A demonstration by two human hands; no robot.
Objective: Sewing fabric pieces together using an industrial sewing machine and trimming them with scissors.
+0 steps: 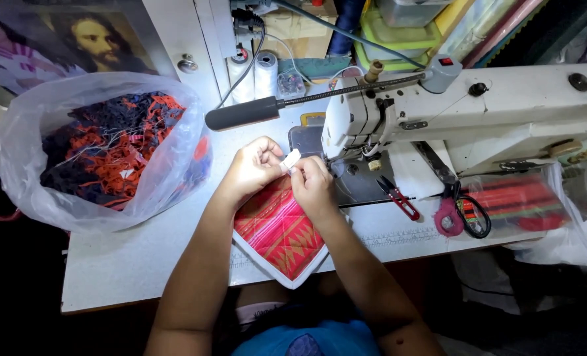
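A red quilted fabric piece (280, 234) with white edging lies on the white sewing table (135, 264), its near corner hanging over the front edge. My left hand (254, 165) and my right hand (312, 184) meet at its far end, both pinching a small white strip of binding (291, 160). They sit just left of the needle area of the white sewing machine (478, 105).
A clear plastic bag of red and dark fabric scraps (102, 148) fills the table's left. Red thread snips (399, 198) and black-handled scissors (468, 211) lie right of my hands. A bag of red cloth (524, 201) sits further right. Thread spools (257, 72) stand behind.
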